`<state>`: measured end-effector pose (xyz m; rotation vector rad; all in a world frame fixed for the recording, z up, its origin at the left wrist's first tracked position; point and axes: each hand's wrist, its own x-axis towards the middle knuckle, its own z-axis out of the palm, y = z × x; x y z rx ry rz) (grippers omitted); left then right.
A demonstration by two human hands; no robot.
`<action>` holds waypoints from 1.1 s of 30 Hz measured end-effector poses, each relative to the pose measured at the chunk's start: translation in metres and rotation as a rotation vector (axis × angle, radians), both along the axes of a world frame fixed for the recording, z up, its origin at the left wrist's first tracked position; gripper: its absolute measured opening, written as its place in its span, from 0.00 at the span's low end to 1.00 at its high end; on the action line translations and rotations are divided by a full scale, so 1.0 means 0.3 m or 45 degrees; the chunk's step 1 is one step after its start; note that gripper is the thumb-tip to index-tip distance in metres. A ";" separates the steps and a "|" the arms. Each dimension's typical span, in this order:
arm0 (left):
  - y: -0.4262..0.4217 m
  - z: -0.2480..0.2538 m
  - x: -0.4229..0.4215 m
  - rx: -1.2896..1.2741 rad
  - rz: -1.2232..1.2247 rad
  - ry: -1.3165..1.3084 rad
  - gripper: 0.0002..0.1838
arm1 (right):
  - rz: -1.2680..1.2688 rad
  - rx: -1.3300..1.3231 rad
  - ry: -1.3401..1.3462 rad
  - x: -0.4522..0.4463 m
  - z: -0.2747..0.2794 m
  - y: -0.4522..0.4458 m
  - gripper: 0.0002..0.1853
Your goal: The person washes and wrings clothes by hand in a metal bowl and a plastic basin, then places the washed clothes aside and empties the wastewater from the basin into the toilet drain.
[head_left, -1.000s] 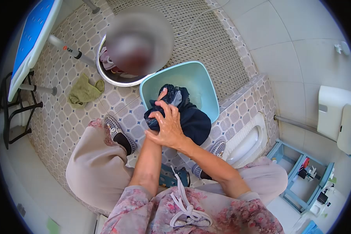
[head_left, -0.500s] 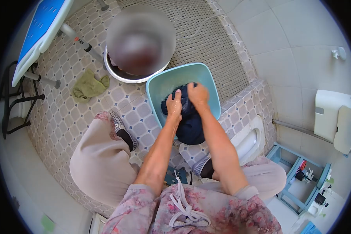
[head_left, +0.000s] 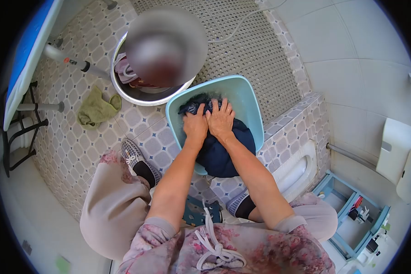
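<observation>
A wet dark blue garment lies bunched in a light blue plastic basin, part of it draped over the near rim. My left hand grips the bunched cloth, its fingertips partly hidden in the folds. Right beside it, my right hand presses flat on the garment with its fingers spread. The two hands touch or nearly touch near the middle of the basin.
Behind the basin stands a metal tub with clothes in it, partly blurred. A green cloth lies on the tiled floor. A squat toilet and a blue shelf rack are at right; a blue-topped stand is at left.
My right hand has come down from a blurred, closed pose at the right to lie spread beside my left hand. The garment has shifted within the basin, and the view has tilted slightly.
</observation>
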<state>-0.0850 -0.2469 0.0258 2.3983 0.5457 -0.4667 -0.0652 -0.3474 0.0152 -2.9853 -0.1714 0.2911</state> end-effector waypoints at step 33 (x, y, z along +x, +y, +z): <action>0.080 -0.008 -0.082 -1.912 0.980 -0.337 0.33 | 0.192 0.947 -0.146 -0.296 0.569 0.211 0.16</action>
